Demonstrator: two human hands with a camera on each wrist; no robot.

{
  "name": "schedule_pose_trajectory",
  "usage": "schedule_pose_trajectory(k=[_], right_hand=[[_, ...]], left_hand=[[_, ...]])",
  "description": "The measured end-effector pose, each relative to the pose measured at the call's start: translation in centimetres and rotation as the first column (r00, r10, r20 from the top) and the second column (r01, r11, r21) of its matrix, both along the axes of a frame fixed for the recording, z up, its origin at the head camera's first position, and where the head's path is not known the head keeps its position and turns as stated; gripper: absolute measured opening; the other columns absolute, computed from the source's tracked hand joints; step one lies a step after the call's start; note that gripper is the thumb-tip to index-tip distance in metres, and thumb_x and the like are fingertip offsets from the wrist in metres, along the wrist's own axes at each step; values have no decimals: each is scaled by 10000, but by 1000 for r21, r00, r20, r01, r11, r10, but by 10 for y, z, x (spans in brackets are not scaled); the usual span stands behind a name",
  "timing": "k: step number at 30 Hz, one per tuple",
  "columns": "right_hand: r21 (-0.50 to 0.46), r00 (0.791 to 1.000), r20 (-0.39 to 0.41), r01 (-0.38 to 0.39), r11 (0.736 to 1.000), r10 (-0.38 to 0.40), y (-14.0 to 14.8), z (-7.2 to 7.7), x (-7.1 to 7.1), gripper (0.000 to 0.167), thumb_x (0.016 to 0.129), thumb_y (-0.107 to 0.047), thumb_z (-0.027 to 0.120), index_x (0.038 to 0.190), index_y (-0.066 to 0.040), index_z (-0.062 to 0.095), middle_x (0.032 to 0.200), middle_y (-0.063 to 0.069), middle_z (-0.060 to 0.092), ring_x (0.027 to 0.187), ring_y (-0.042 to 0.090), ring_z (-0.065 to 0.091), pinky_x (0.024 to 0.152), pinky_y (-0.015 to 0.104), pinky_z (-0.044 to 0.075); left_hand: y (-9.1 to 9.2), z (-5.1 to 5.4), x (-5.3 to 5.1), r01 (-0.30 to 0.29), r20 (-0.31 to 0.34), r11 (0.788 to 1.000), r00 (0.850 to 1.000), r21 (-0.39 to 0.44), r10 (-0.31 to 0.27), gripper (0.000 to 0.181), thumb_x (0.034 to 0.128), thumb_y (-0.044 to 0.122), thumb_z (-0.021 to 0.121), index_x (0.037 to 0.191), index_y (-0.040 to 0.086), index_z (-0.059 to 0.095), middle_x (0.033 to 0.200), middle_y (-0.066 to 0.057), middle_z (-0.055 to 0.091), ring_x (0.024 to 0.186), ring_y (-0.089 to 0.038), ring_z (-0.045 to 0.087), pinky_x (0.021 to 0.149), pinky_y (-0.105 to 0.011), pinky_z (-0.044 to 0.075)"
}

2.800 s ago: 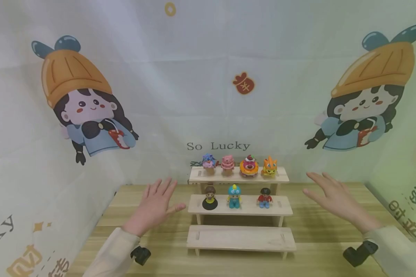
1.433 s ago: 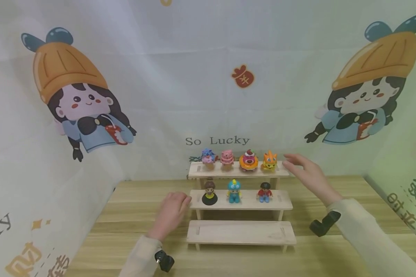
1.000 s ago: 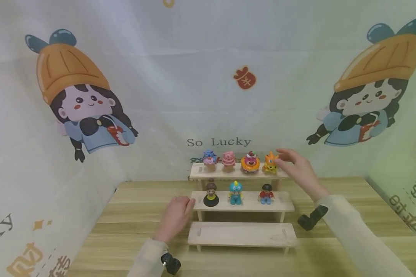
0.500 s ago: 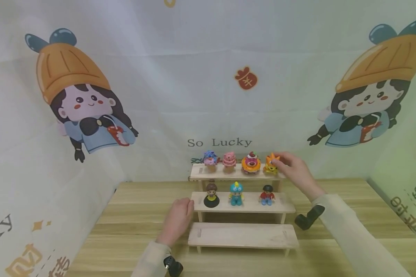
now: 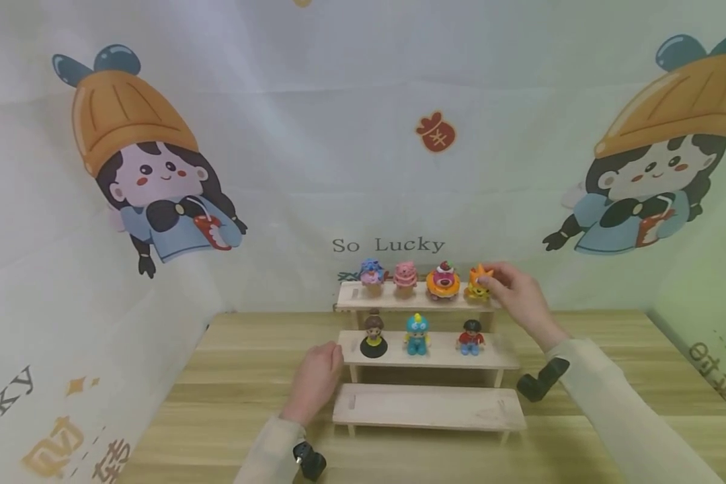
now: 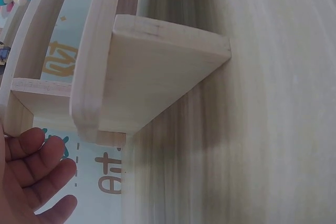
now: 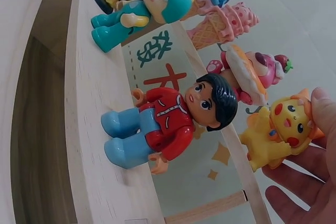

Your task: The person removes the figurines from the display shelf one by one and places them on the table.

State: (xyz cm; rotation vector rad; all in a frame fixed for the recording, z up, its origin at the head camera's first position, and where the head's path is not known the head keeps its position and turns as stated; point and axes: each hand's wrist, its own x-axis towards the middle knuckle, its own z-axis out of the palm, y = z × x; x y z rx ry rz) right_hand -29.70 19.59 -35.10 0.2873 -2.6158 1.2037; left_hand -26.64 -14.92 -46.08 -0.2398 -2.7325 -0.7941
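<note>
At the right end of the top shelf, my right hand [image 5: 520,299] pinches a yellow toy figurine with an orange spiky hood [image 5: 478,286]. In the right wrist view, the thumb lies at the figurine's head [image 7: 291,119], fingers behind it, and its feet are at the shelf edge. My left hand [image 5: 314,376] holds the left end of the wooden display stand's middle shelf [image 5: 441,349]. In the left wrist view, its curled fingers [image 6: 44,153] are by that shelf's end; the thumb is hidden.
Beside the held figurine stand a donut bear [image 5: 443,282], a pink ice-cream figure [image 5: 405,277] and a blue one [image 5: 372,275]. The middle shelf carries a doll on a black base [image 5: 373,336], a teal figure [image 5: 417,336] and a red-jacketed figure [image 5: 471,338]. Below is the lowest shelf [image 5: 426,407].
Both hands came in from the sides with spread fingers. The left settled at the middle shelf's left end; the right reached the orange-hooded figurine and took hold of it.
</note>
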Motion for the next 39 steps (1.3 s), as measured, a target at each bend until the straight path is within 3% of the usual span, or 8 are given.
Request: schedule_pose_trajectory(k=[6,17,23,28,39], right_hand=[[-21,999,-28,21,1000,-22,-1,3,3,417,977,-248,539,1283,34,517,1195,275,600,1095,399,571,924,520,454],[15,994,-103,44,999,-43,10,10,14,374,969,-234,554,1248,15,544,1142,272,631,1087,427,585,927,555,439],[-4,992,-122,35,999,-35,17,7,26,338,961,-199,566,1213,26,562,1097,256,649,1002,389,625,770,379,548],[-13,993,-116,20,1000,-21,22,3,34,324,957,-188,574,1194,33,573,1046,224,659,959,326,634,696,207,535],[31,997,-76,-2,1000,4,24,4,53,307,953,-239,582,1159,-13,599,955,131,680,762,101,595,662,240,509]], left_hand=[[1,1,0,-10,21,1000,1000,22,9,321,1013,203,349,730,121,476,633,-9,424,624,-161,423,595,-304,396],[1,2,1,-17,-4,1000,1000,16,17,305,1013,195,351,756,109,489,627,-11,431,594,-158,413,552,-296,384],[2,2,1,-19,3,1000,1000,11,19,301,1009,195,347,762,110,498,617,-5,428,591,-155,407,548,-286,375],[2,2,2,-25,3,1000,1000,9,25,289,1005,187,362,766,105,502,615,-8,429,588,-157,407,542,-284,374],[1,2,1,-20,4,1000,1000,-17,20,294,1004,202,368,763,114,511,622,-5,446,598,-154,413,544,-289,376]])
